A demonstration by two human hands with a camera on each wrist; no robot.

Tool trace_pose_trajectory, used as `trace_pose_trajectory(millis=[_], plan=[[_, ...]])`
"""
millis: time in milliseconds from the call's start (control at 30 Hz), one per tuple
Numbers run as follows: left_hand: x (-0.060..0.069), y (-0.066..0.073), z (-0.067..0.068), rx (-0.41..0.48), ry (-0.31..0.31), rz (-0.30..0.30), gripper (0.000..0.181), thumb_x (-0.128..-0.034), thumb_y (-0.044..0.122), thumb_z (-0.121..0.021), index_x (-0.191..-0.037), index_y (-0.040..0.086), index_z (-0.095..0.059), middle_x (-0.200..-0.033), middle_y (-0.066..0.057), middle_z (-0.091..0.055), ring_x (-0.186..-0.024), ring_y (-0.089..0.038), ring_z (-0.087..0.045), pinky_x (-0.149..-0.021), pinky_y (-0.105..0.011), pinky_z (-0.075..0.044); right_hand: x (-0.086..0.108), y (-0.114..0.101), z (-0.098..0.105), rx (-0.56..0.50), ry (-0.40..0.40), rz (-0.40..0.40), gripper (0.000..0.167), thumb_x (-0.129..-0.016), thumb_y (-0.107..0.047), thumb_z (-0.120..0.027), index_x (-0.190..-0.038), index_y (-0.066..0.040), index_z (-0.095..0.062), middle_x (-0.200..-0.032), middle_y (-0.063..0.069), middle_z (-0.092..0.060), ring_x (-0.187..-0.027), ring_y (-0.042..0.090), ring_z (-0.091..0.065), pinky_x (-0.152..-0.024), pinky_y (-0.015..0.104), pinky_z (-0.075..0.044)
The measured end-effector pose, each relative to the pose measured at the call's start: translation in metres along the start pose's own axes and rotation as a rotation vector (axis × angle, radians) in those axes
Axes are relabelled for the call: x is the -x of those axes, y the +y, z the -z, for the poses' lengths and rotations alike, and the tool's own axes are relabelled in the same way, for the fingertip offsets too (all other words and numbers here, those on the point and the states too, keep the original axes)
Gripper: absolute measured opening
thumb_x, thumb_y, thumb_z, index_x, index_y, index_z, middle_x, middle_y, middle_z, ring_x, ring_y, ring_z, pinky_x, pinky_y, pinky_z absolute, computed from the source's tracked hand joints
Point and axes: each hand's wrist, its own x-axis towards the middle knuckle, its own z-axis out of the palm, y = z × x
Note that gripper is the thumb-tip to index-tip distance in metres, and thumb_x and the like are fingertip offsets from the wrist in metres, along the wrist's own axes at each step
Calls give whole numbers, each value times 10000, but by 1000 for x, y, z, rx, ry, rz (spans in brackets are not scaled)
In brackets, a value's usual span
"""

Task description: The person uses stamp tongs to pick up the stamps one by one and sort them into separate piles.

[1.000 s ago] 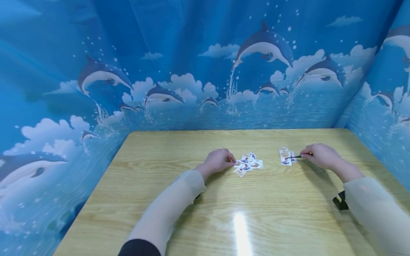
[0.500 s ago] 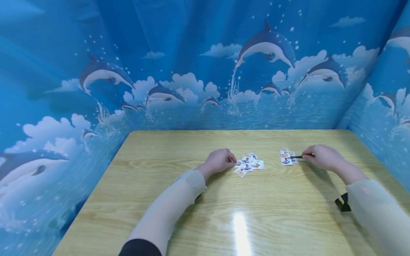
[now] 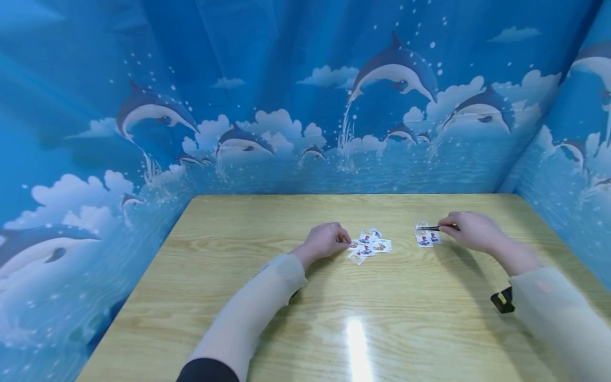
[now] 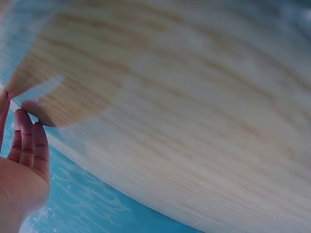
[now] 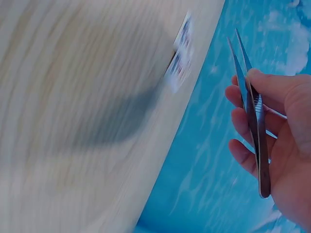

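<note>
In the head view my left hand [image 3: 326, 239] is at the left edge of a pile of small white stamp-like picture papers [image 3: 366, 249]. Its thumb and forefinger come together there; whether they pinch a paper is hidden. The left wrist view catches the same hand [image 4: 24, 165] at its left border. My right hand [image 3: 470, 231] grips dark metal tweezers [image 3: 429, 228], pointing left over a second, smaller group of these papers [image 3: 425, 240]. In the right wrist view the tweezers [image 5: 255, 116] have their tips apart, nothing seen between them, away from the overlapping papers [image 5: 179, 65].
Both groups lie on a wood-grain table [image 3: 238, 228], toward its far side. Behind it hangs a blue dolphin-print curtain [image 3: 286, 79]. A black device [image 3: 503, 301] sits by the right sleeve. Light glares on the near tabletop.
My right hand has moved slightly left, and the tweezers' tips have shifted left and farther back over the small group of papers. My left hand has stayed in place.
</note>
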Motion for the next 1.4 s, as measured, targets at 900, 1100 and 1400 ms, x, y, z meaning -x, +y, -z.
trace_pose_trajectory(millis=[900, 1100, 1400], plan=[[0, -2, -2, 6, 43, 0, 96, -892, 280, -725, -825, 228, -679, -784, 107, -570, -723, -61, -529, -675, -236, -435, -84, -88, -42, -26, -48, 273, 158, -914, -60, -652, -1051, -24, -723, -873, 24, -644, -775, 186, -617, -734, 404, -528], [0, -4, -3, 17, 35, -14, 79, -898, 298, -716, -858, 232, -700, -805, 116, -584, -743, -52, -541, -700, -236, -446, -86, -90, -43, -27, -92, 253, 172, -933, -58, -622, -1071, -13, -716, -906, 54, -645, -821, 237, -630, -772, 441, -518], [2, -5, 2, 43, 13, 3, 94, -863, 312, -754, -863, 232, -706, -826, 126, -601, -757, -46, -553, -712, -229, -449, -90, -92, -40, -45, -133, 224, 190, -944, -69, -595, -1080, -23, -721, -963, 82, -664, -904, 290, -634, -843, 485, -494]])
